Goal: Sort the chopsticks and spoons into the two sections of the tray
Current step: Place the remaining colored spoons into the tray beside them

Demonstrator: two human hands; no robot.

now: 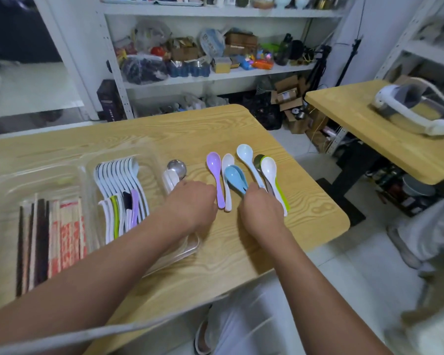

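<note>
Spoons, loose lot (228,201): moulded plastic and steel, fanned bowl-up at centre frame on the pale wood-grain table (305,201).
Contents: lilac plastic spoon (214,162); white plastic spoon (228,160) touching it; nested sky-blue plastic spoons (235,176); pale blue plastic spoon (244,152); steel spoon (259,158), mostly hidden; white spoon stacked on a lime-green one (268,167).

Clear plastic two-section tray (187,249), left of frame.
- Left section: dark and paper-wrapped chopsticks (49,237), lying lengthwise.
- Right section: sorted spoons (121,180), packed on edge in two rows.

Left grip (190,204): just beside the tray's right wall, curled round a bundle of white spoon handles (171,178) with a round steel scoop-spoon (177,167). The fingers themselves are hidden.

Right grip (263,211): curled down onto the handle ends of the sky-blue pair, apparently clamped on them.

Risks, as judged:
- The handles under the right grip crowd together, so lifting the blue pair may drag the pale blue spoon or the white-on-green stack.
- Nested spoons may part in the air and drop.
- The smooth steel scoop could slide out of the left bundle.
- The on-edge rows may topple if newcomers are dropped in rather than slotted.
- The left forearm crosses the tray's near corner, and a nudge could shift so light a tray.
</note>
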